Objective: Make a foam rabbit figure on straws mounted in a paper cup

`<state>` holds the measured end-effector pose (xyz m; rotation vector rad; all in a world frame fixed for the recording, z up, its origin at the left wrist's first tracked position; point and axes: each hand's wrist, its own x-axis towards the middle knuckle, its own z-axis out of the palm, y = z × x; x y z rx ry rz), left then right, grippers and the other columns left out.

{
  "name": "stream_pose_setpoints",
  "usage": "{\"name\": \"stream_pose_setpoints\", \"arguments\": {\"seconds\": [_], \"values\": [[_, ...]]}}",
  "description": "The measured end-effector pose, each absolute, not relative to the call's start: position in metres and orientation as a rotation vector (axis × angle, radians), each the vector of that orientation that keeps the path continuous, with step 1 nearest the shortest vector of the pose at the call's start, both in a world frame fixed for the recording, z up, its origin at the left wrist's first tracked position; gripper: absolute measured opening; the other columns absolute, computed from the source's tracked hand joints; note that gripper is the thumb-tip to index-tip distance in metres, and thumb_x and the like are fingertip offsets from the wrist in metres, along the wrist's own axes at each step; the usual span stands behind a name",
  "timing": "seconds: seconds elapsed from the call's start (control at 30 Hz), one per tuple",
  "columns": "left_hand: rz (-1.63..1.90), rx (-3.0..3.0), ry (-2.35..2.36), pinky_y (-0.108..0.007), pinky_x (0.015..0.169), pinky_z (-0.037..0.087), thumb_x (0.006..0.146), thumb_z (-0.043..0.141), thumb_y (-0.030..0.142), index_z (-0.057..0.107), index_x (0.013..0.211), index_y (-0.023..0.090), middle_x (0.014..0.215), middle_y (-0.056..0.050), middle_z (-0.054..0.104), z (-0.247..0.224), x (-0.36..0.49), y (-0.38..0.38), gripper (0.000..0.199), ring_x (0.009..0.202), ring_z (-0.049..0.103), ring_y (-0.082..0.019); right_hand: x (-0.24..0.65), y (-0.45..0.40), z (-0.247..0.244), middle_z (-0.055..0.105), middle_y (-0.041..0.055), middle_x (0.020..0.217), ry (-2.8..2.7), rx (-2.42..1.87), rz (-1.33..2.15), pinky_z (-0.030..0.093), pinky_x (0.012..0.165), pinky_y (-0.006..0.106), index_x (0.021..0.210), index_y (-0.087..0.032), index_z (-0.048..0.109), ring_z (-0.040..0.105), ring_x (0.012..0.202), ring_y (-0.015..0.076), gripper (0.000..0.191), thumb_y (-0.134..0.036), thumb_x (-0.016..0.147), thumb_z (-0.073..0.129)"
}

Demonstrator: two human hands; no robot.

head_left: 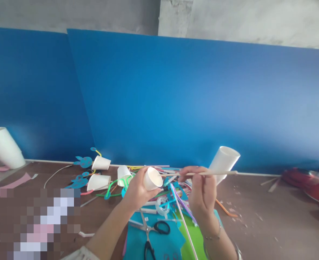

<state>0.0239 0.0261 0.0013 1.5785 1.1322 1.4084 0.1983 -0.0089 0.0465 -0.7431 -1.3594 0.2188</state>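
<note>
My left hand is wrapped round a small white paper cup, its open end tilted toward me. My right hand pinches a thin pale wooden stick, held nearly level, with its left end at the cup. Just behind my right hand stands a tall white paper cup. Below the hands, scissors with black handles lie spread on blue sheets. A roll of clear tape is between the hands, among straws and paper pieces.
White cups with blue paper cutouts lie to the left. Stacked white cups stand at the far left. Green paper and a striped straw are in front. A red object sits at the right; a blue panel rises behind.
</note>
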Motion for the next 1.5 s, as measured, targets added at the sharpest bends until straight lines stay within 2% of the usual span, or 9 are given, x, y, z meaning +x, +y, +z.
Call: {"name": "stream_pose_setpoints", "arguments": {"seconds": [0.13, 0.23, 0.4, 0.53, 0.67, 0.93, 1.2, 1.33, 1.5], "values": [[1.402, 1.672, 1.171, -0.039, 0.096, 0.039, 0.055, 0.084, 0.030, 0.056, 0.113, 0.024, 0.109, -0.008, 0.063, -0.005, 0.025, 0.027, 0.065, 0.106, 0.056, -0.030, 0.191, -0.012, 0.037, 0.060, 0.0052, 0.095, -1.596, -0.680, 0.162, 0.052, 0.068, 0.033, 0.105, -0.022, 0.048, 0.060, 0.076, 0.0150, 0.019, -0.009, 0.095, 0.037], [1.408, 1.703, 1.195, -0.040, 0.097, 0.038, 0.056, 0.083, 0.032, 0.056, 0.114, 0.023, 0.109, -0.009, 0.063, -0.005, 0.026, 0.027, 0.065, 0.107, 0.056, -0.030, 0.190, -0.012, 0.031, 0.060, 0.0073, 0.100, -1.698, -0.606, 0.115, 0.053, 0.068, 0.034, 0.112, -0.022, 0.046, 0.061, 0.082, 0.0167, 0.028, -0.004, 0.092, 0.038], [1.480, 1.565, 1.139, -0.040, 0.097, 0.037, 0.053, 0.084, 0.027, 0.059, 0.108, 0.023, 0.104, -0.008, 0.064, 0.000, 0.028, 0.024, 0.060, 0.110, 0.054, -0.031, 0.190, -0.009, 0.021, 0.059, 0.0094, 0.101, -1.698, -0.552, 0.099, 0.055, 0.070, 0.037, 0.115, -0.021, 0.045, 0.060, 0.086, 0.0185, 0.031, -0.003, 0.092, 0.037], [1.499, 1.538, 1.139, -0.039, 0.096, 0.038, 0.051, 0.084, 0.023, 0.060, 0.106, 0.023, 0.101, -0.007, 0.064, -0.001, 0.028, 0.025, 0.060, 0.110, 0.053, -0.032, 0.189, -0.009, 0.023, 0.061, 0.0096, 0.099, -1.732, -0.563, 0.075, 0.055, 0.069, 0.035, 0.114, -0.021, 0.046, 0.062, 0.086, 0.0188, 0.032, -0.002, 0.091, 0.037], [1.486, 1.574, 1.160, -0.041, 0.098, 0.037, 0.054, 0.083, 0.024, 0.060, 0.108, 0.022, 0.104, -0.008, 0.064, -0.004, 0.028, 0.026, 0.059, 0.110, 0.054, -0.032, 0.188, -0.010, 0.025, 0.062, 0.0120, 0.100, -1.866, -0.525, -0.054, 0.056, 0.073, 0.039, 0.122, -0.020, 0.045, 0.062, 0.093, 0.0226, 0.039, -0.002, 0.088, 0.039], [1.451, 1.674, 1.264, -0.042, 0.098, 0.037, 0.061, 0.075, 0.021, 0.057, 0.113, 0.022, 0.112, -0.011, 0.062, -0.009, 0.028, 0.025, 0.055, 0.111, 0.054, -0.034, 0.181, -0.007, 0.014, 0.064, 0.0122, 0.097, -2.006, -0.483, -0.236, 0.053, 0.067, 0.037, 0.122, -0.021, 0.044, 0.062, 0.084, 0.0227, 0.040, -0.003, 0.085, 0.039], [1.522, 1.785, 1.309, -0.044, 0.095, 0.040, 0.067, 0.069, 0.022, 0.057, 0.115, 0.020, 0.111, -0.014, 0.063, -0.025, 0.031, 0.027, 0.050, 0.107, 0.056, -0.035, 0.178, -0.004, 0.014, 0.066, 0.0111, 0.092, -1.991, -0.458, -0.256, 0.053, 0.061, 0.031, 0.111, -0.020, 0.051, 0.064, 0.076, 0.0197, 0.029, -0.007, 0.088, 0.038], [1.463, 2.006, 1.439, -0.046, 0.091, 0.045, 0.069, 0.061, 0.018, 0.052, 0.118, 0.015, 0.110, -0.015, 0.064, -0.031, 0.035, 0.028, 0.050, 0.105, 0.059, -0.032, 0.181, -0.001, 0.009, 0.068, 0.0125, 0.093, -1.938, -0.473, -0.283, 0.055, 0.064, 0.033, 0.113, -0.018, 0.051, 0.065, 0.082, 0.0209, 0.031, -0.005, 0.087, 0.041], [1.439, 2.131, 1.550, -0.043, 0.088, 0.050, 0.072, 0.060, 0.021, 0.050, 0.118, 0.014, 0.110, -0.015, 0.065, -0.035, 0.038, 0.028, 0.048, 0.102, 0.062, -0.029, 0.183, 0.000, 0.004, 0.069, 0.0127, 0.095, -1.916, -0.528, -0.238, 0.056, 0.068, 0.034, 0.116, -0.019, 0.050, 0.067, 0.087, 0.0218, 0.035, -0.003, 0.085, 0.046]]}}
